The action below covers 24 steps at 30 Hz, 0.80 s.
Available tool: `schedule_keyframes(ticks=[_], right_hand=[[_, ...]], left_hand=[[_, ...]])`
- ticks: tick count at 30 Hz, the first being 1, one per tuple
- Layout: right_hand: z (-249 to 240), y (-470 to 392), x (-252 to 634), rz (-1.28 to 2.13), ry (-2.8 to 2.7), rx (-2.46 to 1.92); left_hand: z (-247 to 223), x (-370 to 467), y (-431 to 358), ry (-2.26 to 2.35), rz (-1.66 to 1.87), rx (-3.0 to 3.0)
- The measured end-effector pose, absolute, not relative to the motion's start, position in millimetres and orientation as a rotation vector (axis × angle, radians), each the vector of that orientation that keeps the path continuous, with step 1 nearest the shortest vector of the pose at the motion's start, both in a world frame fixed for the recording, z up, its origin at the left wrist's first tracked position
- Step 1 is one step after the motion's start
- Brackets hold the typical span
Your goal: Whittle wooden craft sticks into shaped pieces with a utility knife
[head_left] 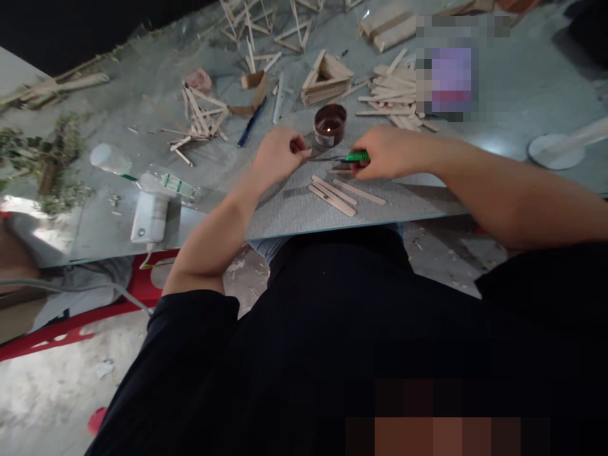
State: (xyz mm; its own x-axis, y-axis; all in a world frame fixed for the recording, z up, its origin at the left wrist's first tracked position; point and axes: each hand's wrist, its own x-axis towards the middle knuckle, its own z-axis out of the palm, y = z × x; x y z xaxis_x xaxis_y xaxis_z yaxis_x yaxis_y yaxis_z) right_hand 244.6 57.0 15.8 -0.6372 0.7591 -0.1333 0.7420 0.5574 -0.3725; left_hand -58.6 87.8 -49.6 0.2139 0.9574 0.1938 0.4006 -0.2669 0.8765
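Observation:
A green-handled tool [357, 156] with a thin metal end is in my right hand [377, 154], its tip reaching left toward my left hand [284, 152]. The fingers of my left hand are pinched near that tip; what they hold is too small to make out. Just beyond both hands stands a brown cup [330, 125] with a small flame inside. Several flat wooden sticks [332, 195] lie on the grey table between my forearms, near the front edge.
Behind the cup sit a triangular stick stack [327, 79] and a loose stick pile [394, 95]. A blue pen [251, 121], a clear bottle [111, 161] and a white device [149, 216] lie left. A lamp base [553, 152] stands right.

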Motion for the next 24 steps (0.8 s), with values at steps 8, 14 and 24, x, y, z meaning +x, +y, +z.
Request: schedule_keyframes(ticks=[8,14,24], right_hand=[[30,46,250,0.672,-2.873,-1.272],[28,41,257,0.456,-2.865,-1.201],[16,35,265,0.444,-2.657,-0.766]], left_hand=[[-30,-36,62,1.429,1.289,1.837],[-23,-21,18,1.071,1.422,1.441],[-3,-23,7,1.154,1.32,0.968]])
